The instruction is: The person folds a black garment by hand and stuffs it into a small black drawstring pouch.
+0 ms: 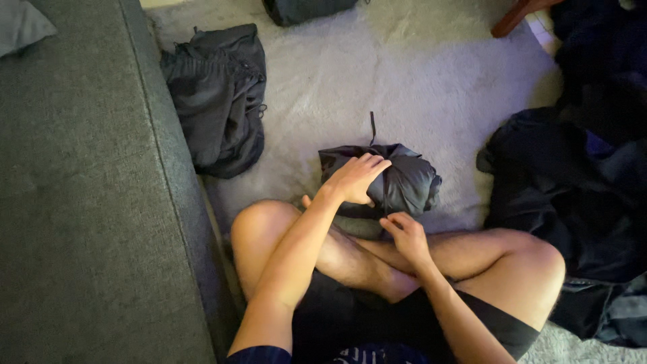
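I sit cross-legged on a pale shaggy rug point(418, 74). A dark, shiny garment rolled into a bundle point(404, 182) lies on the rug in front of my legs, with a thin black cord sticking up from its far side. My left hand point(355, 177) rests on top of the bundle's left part, fingers spread over the fabric and pressing it. My right hand point(404, 232) is at the bundle's near edge, fingers curled, pinching the fabric there. The underside of the bundle is hidden by my hands and shins.
A grey sofa point(87, 202) fills the left side. A crumpled dark garment point(216, 94) lies on the rug next to it. A heap of dark clothes point(573, 195) is on the right. A dark bag point(303, 10) and a wooden leg point(515, 17) are at the top.
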